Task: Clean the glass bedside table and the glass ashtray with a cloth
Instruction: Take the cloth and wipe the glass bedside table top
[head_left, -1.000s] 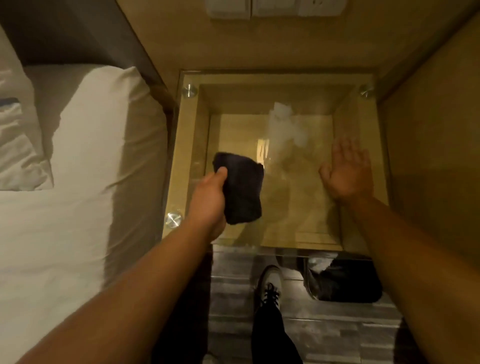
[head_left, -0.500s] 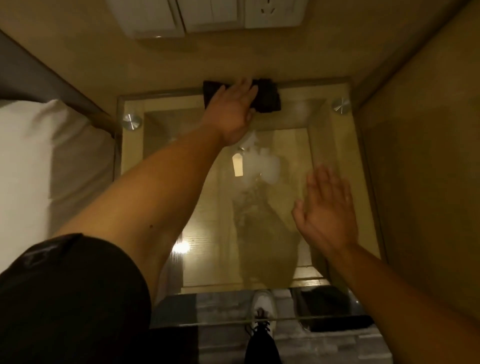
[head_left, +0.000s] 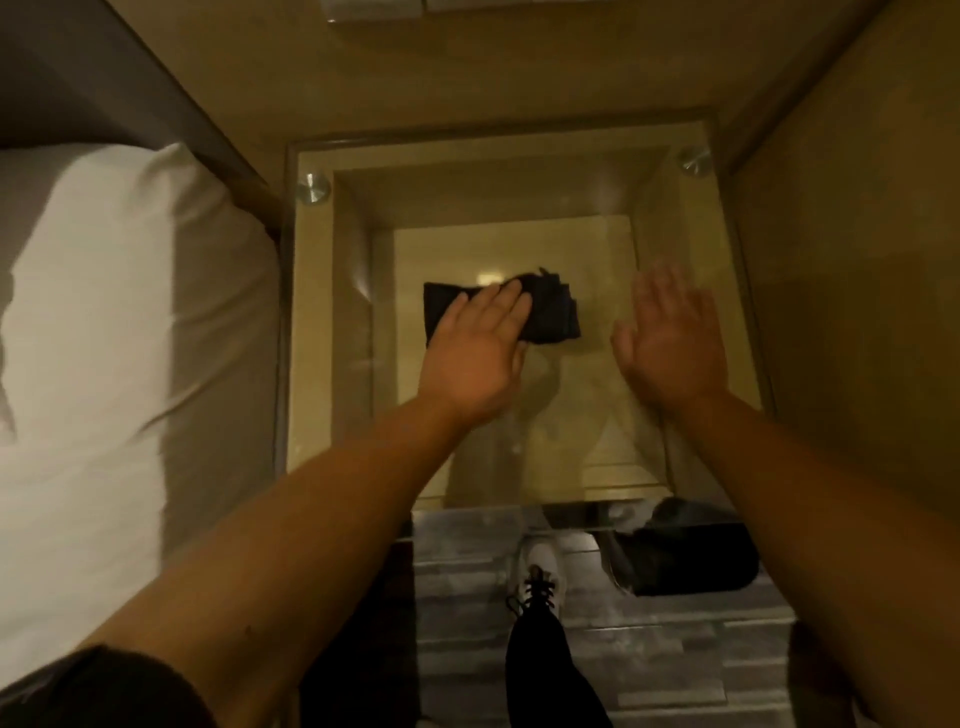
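We press our left hand (head_left: 480, 353) flat on the dark folded cloth (head_left: 550, 314), fingers straight, near the middle of the glass bedside table (head_left: 322, 332). The cloth lies on the glass, partly under our fingers, well away from all four edges. Our right hand (head_left: 670, 338) is spread open, palm down and holding nothing, just right of the cloth toward the table's right edge; we cannot tell whether it touches the glass. Round metal studs (head_left: 313, 188) sit at the two far corners. A white pillow (head_left: 114, 322) lies beyond the left edge.
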